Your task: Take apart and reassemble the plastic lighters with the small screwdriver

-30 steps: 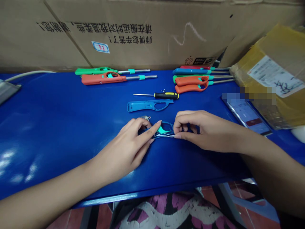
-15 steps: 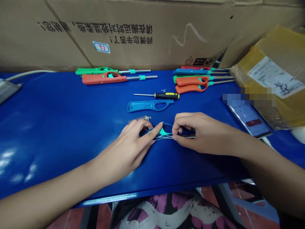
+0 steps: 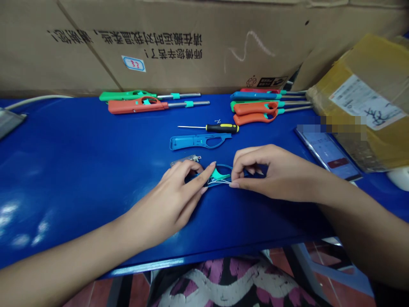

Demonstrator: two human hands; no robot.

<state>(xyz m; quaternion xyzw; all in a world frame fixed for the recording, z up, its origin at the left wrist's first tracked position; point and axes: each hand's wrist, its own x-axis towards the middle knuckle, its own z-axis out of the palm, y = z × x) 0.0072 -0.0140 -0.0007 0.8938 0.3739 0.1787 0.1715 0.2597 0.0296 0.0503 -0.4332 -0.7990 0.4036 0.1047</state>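
Note:
An opened blue lighter half [image 3: 220, 175] with a teal trigger and thin white wires lies on the blue table [image 3: 79, 170] between my hands. My left hand [image 3: 172, 200] presses its left end, fingers closed over it. My right hand [image 3: 271, 172] pinches the right end, thumb and forefinger at the wires. A second blue shell half [image 3: 200, 141] lies just behind. A small metal part [image 3: 185, 160] sits by my left fingertips.
A black-and-yellow screwdriver [image 3: 211, 127] lies behind the shell. Green and orange lighters [image 3: 140, 101] lie at the back left, several more [image 3: 262, 106] at the back right. A phone [image 3: 329, 153] and a yellow parcel [image 3: 361, 102] sit on the right. Cardboard boxes [image 3: 191, 38] line the back.
My right hand's fingers shifted slightly at the lighter's right end; the metal rod that showed under them half a second ago is hidden now. My left hand stays put.

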